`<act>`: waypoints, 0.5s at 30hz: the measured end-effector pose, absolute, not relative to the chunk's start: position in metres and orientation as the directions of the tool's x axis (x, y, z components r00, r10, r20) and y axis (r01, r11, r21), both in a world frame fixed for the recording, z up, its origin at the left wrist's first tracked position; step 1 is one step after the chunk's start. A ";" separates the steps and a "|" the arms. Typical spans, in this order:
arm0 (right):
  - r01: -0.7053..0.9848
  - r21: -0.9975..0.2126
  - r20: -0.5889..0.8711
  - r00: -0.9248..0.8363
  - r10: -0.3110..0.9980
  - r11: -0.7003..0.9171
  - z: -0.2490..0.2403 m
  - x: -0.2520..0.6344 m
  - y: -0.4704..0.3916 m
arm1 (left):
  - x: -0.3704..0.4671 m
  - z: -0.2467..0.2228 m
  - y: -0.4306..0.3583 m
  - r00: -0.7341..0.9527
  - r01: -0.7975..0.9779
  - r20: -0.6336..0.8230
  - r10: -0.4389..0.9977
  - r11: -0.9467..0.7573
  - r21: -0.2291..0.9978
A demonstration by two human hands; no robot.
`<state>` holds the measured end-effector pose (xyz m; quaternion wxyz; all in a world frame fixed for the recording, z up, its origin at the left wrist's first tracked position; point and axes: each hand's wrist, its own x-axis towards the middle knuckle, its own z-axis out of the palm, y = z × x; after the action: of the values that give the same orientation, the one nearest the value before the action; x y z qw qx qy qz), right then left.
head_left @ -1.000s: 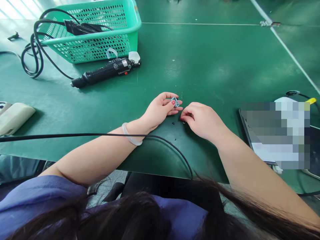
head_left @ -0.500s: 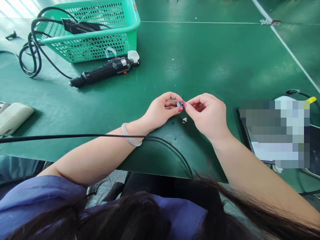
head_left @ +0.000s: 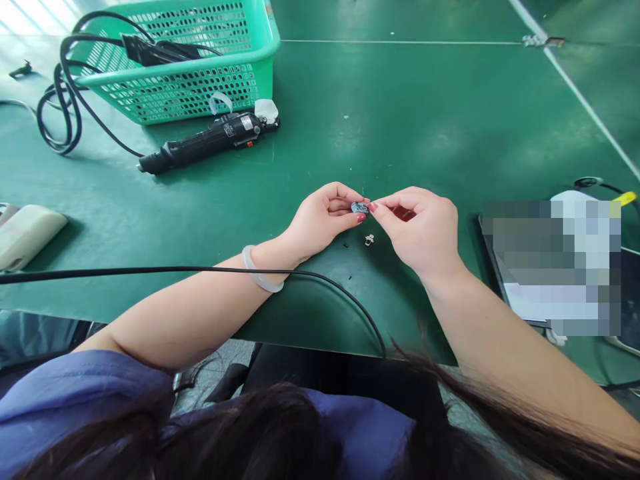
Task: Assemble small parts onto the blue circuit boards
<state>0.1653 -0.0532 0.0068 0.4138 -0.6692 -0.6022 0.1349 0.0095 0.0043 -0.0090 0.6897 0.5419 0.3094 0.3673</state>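
Note:
My left hand [head_left: 323,217] pinches a small blue-grey part [head_left: 359,208] between thumb and fingers; its exact kind is too small to make out. From the other side my right hand [head_left: 420,223] meets it, thumb and forefinger pressed together at the part's right end. Whatever lies between those right fingertips is hidden. Just below the hands, a small silvery metal piece [head_left: 369,240] rests on the green table [head_left: 320,153]. Tiny black bits [head_left: 346,245] lie beside it.
A green plastic basket [head_left: 175,73] with black cables stands at the back left, a black electric screwdriver [head_left: 210,140] in front of it. One black cable [head_left: 150,271] crosses over my left forearm. A pale case [head_left: 33,233] lies far left; a blurred-out object [head_left: 550,267] sits at right.
The blue-grey part has turned slightly in my left fingers and shows more of its face. My right hand has shifted a little to the right.

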 end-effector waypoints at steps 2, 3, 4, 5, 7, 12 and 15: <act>0.700 -0.709 0.339 0.227 0.913 0.089 0.009 0.169 -0.053 | 0.010 -0.009 0.006 0.522 -0.206 -0.076 0.850 0.212 0.955; 0.705 -0.702 0.344 0.217 0.913 0.097 0.009 0.172 -0.053 | 0.010 -0.009 0.006 0.511 -0.221 -0.104 0.853 0.247 0.943; 0.713 -0.693 0.340 0.198 0.919 0.103 0.010 0.175 -0.053 | 0.010 -0.008 0.007 0.501 -0.233 -0.131 0.855 0.279 0.932; 0.727 -0.679 0.317 0.161 0.935 0.106 0.011 0.179 -0.052 | 0.010 -0.008 0.008 0.491 -0.242 -0.154 0.858 0.304 0.921; 0.763 -0.636 0.197 0.020 0.980 0.112 0.012 0.186 -0.052 | 0.010 -0.008 0.009 0.472 -0.255 -0.182 0.863 0.331 0.908; 0.836 -0.535 -0.014 -0.159 0.987 0.127 0.010 0.193 -0.050 | 0.010 -0.010 0.010 0.464 -0.249 -0.182 0.867 0.325 0.913; 0.849 -0.514 -0.034 -0.160 0.987 0.120 0.008 0.190 -0.049 | 0.010 -0.011 0.010 0.464 -0.255 -0.174 0.868 0.319 0.913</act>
<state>0.1898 -0.0494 0.0083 0.1603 -0.6280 -0.7309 0.2139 0.0102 0.0098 -0.0111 0.7337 0.4404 0.3483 0.3827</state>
